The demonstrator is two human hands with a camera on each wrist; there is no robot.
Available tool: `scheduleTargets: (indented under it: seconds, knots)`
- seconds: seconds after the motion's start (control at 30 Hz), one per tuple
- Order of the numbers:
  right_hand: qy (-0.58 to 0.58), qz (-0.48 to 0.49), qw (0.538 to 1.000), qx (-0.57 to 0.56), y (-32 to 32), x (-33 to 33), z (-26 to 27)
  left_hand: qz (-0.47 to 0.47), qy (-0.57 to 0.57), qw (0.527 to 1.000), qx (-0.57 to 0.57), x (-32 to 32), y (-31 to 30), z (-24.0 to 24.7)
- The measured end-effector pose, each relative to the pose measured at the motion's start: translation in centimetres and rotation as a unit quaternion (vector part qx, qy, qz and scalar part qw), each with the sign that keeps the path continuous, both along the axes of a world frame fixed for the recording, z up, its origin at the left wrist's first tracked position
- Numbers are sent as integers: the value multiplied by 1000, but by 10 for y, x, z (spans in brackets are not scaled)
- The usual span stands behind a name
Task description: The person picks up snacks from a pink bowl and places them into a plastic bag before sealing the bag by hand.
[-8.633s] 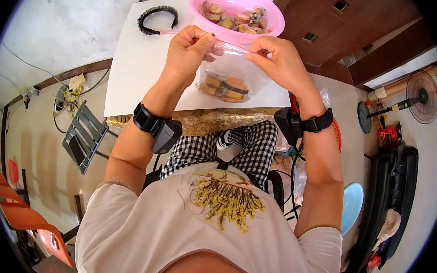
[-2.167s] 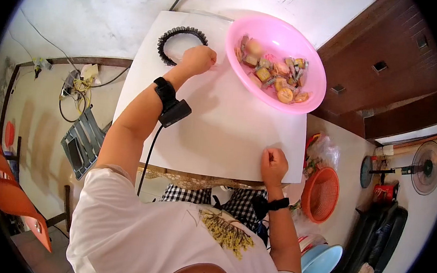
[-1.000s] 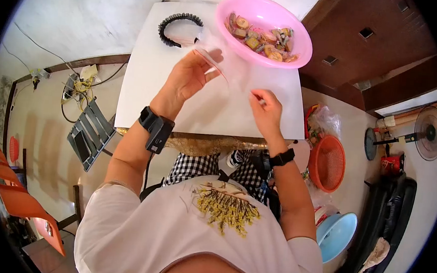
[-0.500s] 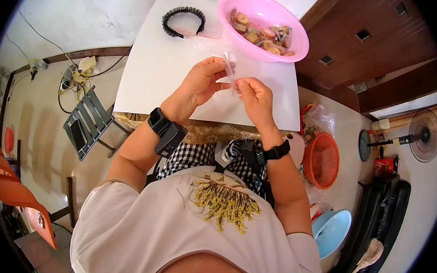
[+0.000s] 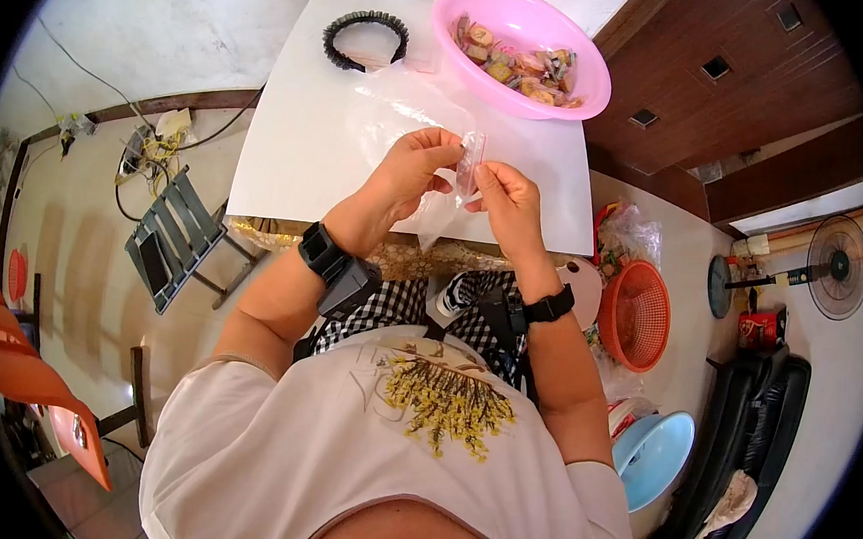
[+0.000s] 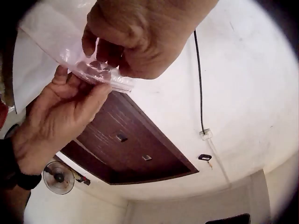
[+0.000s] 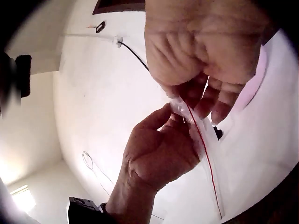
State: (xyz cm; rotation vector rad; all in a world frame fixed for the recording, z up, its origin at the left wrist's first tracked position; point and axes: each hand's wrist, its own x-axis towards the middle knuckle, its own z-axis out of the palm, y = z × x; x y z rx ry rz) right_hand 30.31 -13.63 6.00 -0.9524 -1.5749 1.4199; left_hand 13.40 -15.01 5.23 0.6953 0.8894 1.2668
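Over the white table (image 5: 297, 133), a clear zip bag (image 5: 382, 108) hangs limp between the two hands, with nothing visible inside. My left hand (image 5: 409, 177) pinches one side of its top edge with thumb and fingers. Close beside it, my right hand (image 5: 510, 210) pinches the same edge from the other side. A red seal line (image 7: 209, 163) runs along the bag's mouth in the right wrist view. In the left wrist view the plastic (image 6: 70, 51) is stretched across the fingers of both hands.
A pink basin (image 5: 593, 77) of small wrapped snacks stands at the back right of the table. A black ruffled headband (image 5: 334, 51) lies at the back left. On the floor to the right are an orange basket (image 5: 634, 317) and a blue basin (image 5: 653, 461).
The bag of snacks held 8.6 s ago is gone from the table. The left hand reached near the headband, then brought this bag toward me; the right hand came in and took hold of it.
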Motion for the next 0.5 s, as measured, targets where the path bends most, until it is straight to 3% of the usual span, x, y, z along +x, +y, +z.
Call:
scheduleTargets:
  seconds: [0.37,0.5]
  knots:
    - [29,1,999,-12,-5,6,-6,-1,20,1000,-13,8,-10,-3]
    - [15,-35,999,14,-7,3,-10,48,32,998,5,14,-18,3]
